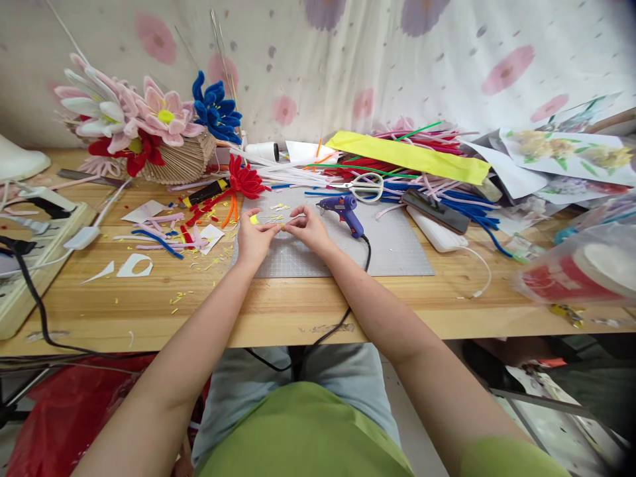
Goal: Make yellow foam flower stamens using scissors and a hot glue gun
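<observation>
My left hand (pixel 256 237) and my right hand (pixel 309 229) meet above the grey cutting mat (pixel 387 248), fingertips pinched together. Between them is a tiny yellow piece (pixel 283 227), mostly covered by the fingers; its kind is too small to make out. Another yellow bit (pixel 254 219) shows at the left hand's index finger. Thin yellow strips (pixel 275 216) lie just beyond the fingertips. To the right of my right hand, a purple hot glue gun (pixel 342 211) rests on the mat, its black cord running toward me. A red fuzzy flower (pixel 245 177) lies behind the left hand.
White-handled scissors (pixel 368 187) and bundles of pipe cleaners (pixel 298 175) lie at the back. Left are fuzzy flowers (pixel 166 114), paper scraps (pixel 135 265) and a power strip (pixel 50 255). Right are a phone (pixel 434 211), a white power bank (pixel 433 230) and a bagged cup (pixel 581 271).
</observation>
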The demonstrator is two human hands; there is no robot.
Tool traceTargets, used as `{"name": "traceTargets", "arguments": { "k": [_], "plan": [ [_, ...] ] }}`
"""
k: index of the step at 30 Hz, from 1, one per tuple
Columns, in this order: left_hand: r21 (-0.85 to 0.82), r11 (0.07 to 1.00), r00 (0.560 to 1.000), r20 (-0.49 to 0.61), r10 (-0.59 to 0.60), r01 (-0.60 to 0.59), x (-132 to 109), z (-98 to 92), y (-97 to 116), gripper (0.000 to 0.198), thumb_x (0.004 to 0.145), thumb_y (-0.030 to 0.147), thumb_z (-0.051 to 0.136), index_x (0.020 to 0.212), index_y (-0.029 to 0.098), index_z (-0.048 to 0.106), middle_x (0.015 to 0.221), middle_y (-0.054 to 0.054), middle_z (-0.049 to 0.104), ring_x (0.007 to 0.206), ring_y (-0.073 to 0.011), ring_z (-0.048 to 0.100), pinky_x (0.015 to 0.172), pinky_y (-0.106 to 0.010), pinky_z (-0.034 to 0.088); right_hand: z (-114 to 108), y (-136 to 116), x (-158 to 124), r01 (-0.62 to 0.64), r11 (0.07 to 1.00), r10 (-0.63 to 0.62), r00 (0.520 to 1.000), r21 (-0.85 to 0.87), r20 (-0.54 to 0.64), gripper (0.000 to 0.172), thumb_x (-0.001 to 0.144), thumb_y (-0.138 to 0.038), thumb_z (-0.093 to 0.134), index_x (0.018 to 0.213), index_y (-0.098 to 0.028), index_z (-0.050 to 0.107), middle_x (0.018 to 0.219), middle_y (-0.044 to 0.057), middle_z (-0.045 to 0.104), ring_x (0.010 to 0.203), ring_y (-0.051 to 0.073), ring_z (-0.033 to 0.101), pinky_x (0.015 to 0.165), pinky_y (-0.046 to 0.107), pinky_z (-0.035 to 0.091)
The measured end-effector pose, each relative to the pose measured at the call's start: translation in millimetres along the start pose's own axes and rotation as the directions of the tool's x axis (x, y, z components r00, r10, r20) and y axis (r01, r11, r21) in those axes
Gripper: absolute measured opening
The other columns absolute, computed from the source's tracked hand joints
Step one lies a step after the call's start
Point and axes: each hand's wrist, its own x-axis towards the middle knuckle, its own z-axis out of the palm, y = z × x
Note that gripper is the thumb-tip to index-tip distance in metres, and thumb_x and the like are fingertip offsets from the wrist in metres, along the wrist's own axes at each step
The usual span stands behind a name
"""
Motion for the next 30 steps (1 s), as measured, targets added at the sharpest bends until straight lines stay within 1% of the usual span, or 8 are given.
{"name": "traceTargets", "arguments": {
  "k": [4,7,12,15,18,23,26,30],
  "plan": [
    [-0.045,0.999,0.999,-0.031,-0.010,0.008,-0.7,-0.1,0.4,0.065,0.048,0.017,0.082,0.100,0.022,0.043,0.069,0.004,0.062,0.067,-0.0149,0.064,0.079,-0.031,0.046,-1.1,2.8,0.6,0.043,0.999,-0.043,0.999,0.006,-0.001,0.030,0.063,-0.023,0.058,0.088,-0.022,0.042,0.070,-0.006,0.063,0.065,0.011,0.059,0.066,0.026,0.041],
    [-0.053,0.998,1.000,-0.026,-0.017,0.016,-0.3,0.3,0.1,0.062,0.047,0.018,0.082,0.093,0.021,0.040,0.067,0.004,0.062,0.067,-0.0150,0.064,0.079,-0.031,0.045,-2.3,1.5,-0.1,0.054,0.999,-0.054,0.998,0.000,0.009,0.031,0.061,-0.018,0.055,0.089,-0.022,0.043,0.074,-0.004,0.064,0.068,0.011,0.059,0.067,0.027,0.042],
    [-0.083,0.993,0.997,-0.006,-0.080,0.079,-0.3,1.4,1.8,0.056,0.050,0.018,0.079,0.087,0.021,0.037,0.065,0.002,0.064,0.068,-0.0153,0.064,0.077,-0.031,0.045,-0.1,-2.6,-2.3,0.041,0.999,-0.045,0.993,0.036,0.106,0.038,0.056,-0.022,0.063,0.088,-0.021,0.042,0.071,-0.005,0.062,0.069,0.012,0.059,0.068,0.027,0.044],
    [-0.082,0.990,0.993,-0.009,-0.114,0.113,-0.2,1.6,2.9,0.054,0.048,0.019,0.080,0.084,0.020,0.038,0.064,0.002,0.064,0.068,-0.0154,0.064,0.077,-0.031,0.044,3.0,-0.2,-2.0,0.021,0.998,-0.029,0.991,0.062,0.133,0.043,0.055,-0.026,0.068,0.088,-0.021,0.041,0.067,-0.007,0.061,0.065,0.012,0.059,0.068,0.027,0.045],
    [-0.095,0.987,0.991,-0.001,-0.131,0.131,0.1,1.6,2.1,0.056,0.046,0.020,0.080,0.083,0.020,0.038,0.065,0.003,0.062,0.069,-0.0154,0.063,0.076,-0.031,0.043,4.9,2.2,-1.3,-0.001,0.996,-0.012,0.989,0.091,0.146,0.043,0.056,-0.027,0.069,0.087,-0.021,0.041,0.065,-0.007,0.062,0.063,0.012,0.060,0.067,0.027,0.045],
    [-0.119,0.983,0.991,0.025,-0.135,0.137,0.4,1.8,-0.1,0.055,0.046,0.020,0.080,0.082,0.021,0.039,0.066,0.004,0.060,0.066,-0.0143,0.061,0.072,-0.029,0.041,5.9,0.9,-1.6,-0.014,0.994,-0.001,0.990,0.109,0.140,0.041,0.056,-0.024,0.069,0.086,-0.021,0.041,0.064,-0.008,0.063,0.062,0.011,0.061,0.067,0.027,0.046],
    [-0.134,0.982,0.991,0.033,-0.126,0.129,0.0,1.9,0.8,0.049,0.048,0.019,0.078,0.078,0.021,0.039,0.060,0.007,0.054,0.061,-0.0125,0.058,0.067,-0.026,0.039,6.3,1.3,-1.5,-0.017,0.994,0.003,0.992,0.111,0.128,0.041,0.057,-0.023,0.069,0.086,-0.021,0.041,0.063,-0.007,0.062,0.061,0.011,0.060,0.067,0.027,0.046],
    [-0.184,0.979,0.995,0.055,-0.081,0.090,-0.7,1.9,2.7,0.038,0.052,0.016,0.074,0.071,0.020,0.041,0.051,0.010,0.047,0.052,-0.0087,0.050,0.062,-0.023,0.038,7.0,3.7,-0.1,-0.029,0.997,0.023,0.997,0.071,0.078,0.039,0.058,-0.023,0.069,0.086,-0.022,0.040,0.065,-0.007,0.062,0.058,0.010,0.057,0.063,0.025,0.044]
  ]
}}
